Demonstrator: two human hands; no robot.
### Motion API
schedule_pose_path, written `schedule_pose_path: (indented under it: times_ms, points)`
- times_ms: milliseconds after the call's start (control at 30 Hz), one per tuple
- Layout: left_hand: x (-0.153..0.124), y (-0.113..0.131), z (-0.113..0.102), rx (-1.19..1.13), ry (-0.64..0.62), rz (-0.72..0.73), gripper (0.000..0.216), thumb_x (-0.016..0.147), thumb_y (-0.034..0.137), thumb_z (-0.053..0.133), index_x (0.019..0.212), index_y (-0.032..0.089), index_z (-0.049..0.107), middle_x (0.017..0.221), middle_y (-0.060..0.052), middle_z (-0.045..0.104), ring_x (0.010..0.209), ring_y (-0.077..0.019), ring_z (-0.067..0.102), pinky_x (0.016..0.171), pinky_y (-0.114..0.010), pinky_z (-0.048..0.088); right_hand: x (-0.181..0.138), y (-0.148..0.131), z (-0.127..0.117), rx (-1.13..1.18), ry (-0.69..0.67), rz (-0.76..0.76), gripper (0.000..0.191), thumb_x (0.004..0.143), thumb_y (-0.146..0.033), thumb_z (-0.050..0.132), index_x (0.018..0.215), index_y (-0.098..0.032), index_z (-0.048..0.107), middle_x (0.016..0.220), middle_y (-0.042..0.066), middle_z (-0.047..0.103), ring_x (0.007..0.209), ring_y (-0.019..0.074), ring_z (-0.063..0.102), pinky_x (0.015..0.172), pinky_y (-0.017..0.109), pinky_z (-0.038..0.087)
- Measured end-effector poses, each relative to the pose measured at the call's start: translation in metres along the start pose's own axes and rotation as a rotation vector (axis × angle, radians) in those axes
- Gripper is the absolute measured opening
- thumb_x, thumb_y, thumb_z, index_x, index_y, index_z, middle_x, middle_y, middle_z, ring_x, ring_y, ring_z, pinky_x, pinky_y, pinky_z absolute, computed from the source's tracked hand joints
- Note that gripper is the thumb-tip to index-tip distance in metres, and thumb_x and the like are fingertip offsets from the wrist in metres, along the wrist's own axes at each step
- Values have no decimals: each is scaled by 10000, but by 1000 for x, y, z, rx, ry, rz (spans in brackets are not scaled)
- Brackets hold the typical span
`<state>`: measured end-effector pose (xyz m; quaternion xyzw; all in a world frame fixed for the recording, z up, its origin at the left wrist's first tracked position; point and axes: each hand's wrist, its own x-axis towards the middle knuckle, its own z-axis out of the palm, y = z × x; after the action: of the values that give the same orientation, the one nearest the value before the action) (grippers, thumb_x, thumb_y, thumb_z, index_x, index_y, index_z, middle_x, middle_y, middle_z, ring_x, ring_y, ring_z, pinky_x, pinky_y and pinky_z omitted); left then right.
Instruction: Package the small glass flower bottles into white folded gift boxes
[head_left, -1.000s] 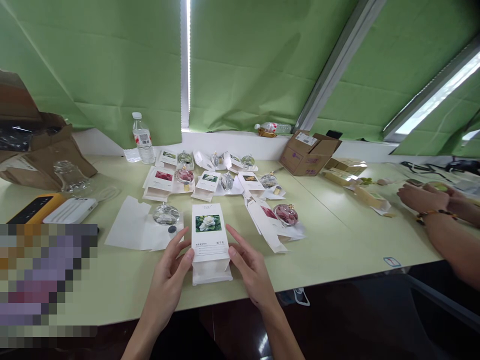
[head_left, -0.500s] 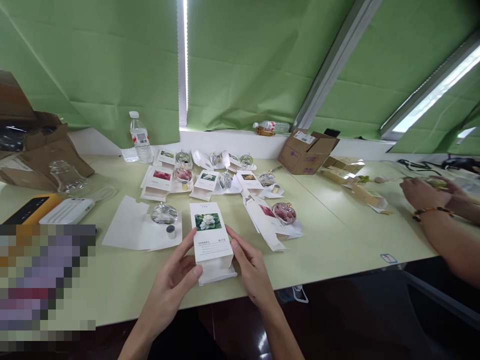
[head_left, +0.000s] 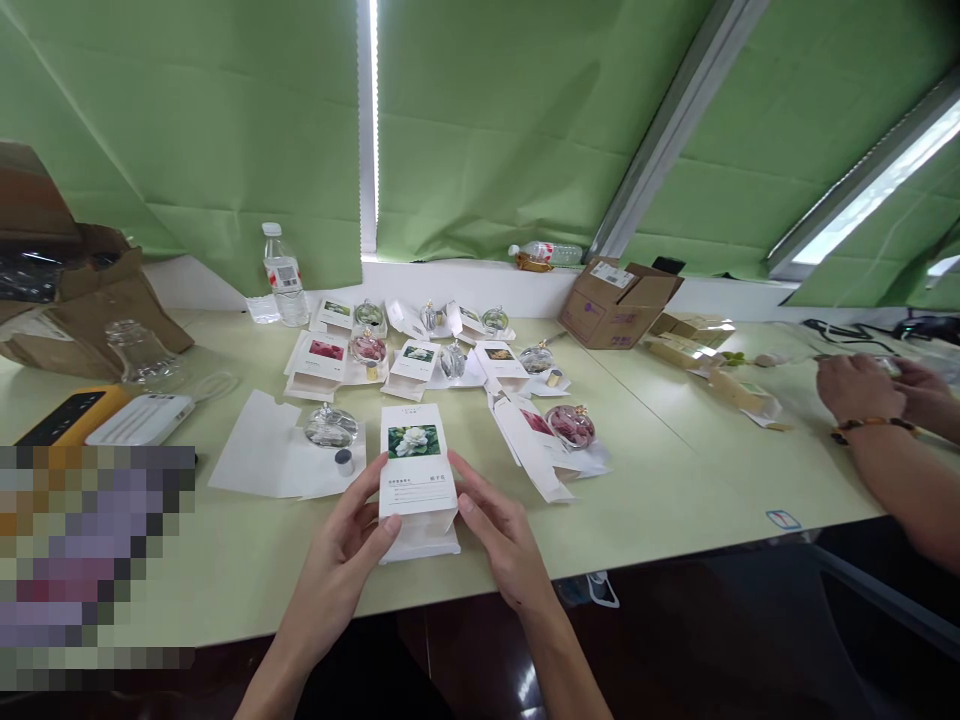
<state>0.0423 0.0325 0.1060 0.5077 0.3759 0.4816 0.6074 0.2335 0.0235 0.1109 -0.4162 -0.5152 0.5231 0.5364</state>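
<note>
A white paper box (head_left: 417,482) with a white-flower picture and printed lines is between my two hands at the table's front edge. My left hand (head_left: 341,565) grips its left side, thumb near the lower corner. From the right, my right hand (head_left: 504,540) holds the opposite side with its fingers. The box's near end hangs open, with a flap below it. To the left, a round clear glass bottle (head_left: 331,426) and a small dark cap (head_left: 343,461) lie on an unfolded white carton (head_left: 259,452). On the right, a bottle with pink contents (head_left: 571,426) rests on another opened box (head_left: 527,455).
Behind are several opened flower boxes (head_left: 409,368) with round bottles. A water bottle (head_left: 284,277) and a cardboard box (head_left: 619,305) stand at the back. Left are a brown paper bag (head_left: 97,310) and a white power bank (head_left: 140,420). A co-worker's hands (head_left: 859,390) work at far right.
The box in my hands has shifted slightly left, its near end swinging left. My left hand has moved a little with it. The co-worker's hands have moved slightly to the right.
</note>
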Motion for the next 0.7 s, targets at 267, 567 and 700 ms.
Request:
schedule_pose_path:
  times_ms: [267,567,700]
  points:
    - [0,1,0,-34,10,-12,617,868,346,626,1441,313,399,1464,-61,463,1361,-305,396,1033,-384,462,-1,4,-2,50,-92,12,569,817,-335,708,1353,-280,524,1295,87,604,1061,246,613,931,414,491]
    - [-5,0,6,-106,30,-27,608,832,342,673,1398,312,454,1421,-71,504,1251,-303,517,901,-319,534,-1,9,-3,72,-21,8,487,819,-296,709,1284,-262,568,1144,79,670,1012,233,618,922,407,487]
    - [-4,-2,-1,-75,-55,-32,600,850,307,663,1404,337,432,1427,-59,490,1235,-287,532,924,-327,522,-1,10,-4,66,-13,6,468,827,-291,703,1276,-267,572,1145,73,669,1037,239,611,935,407,478]
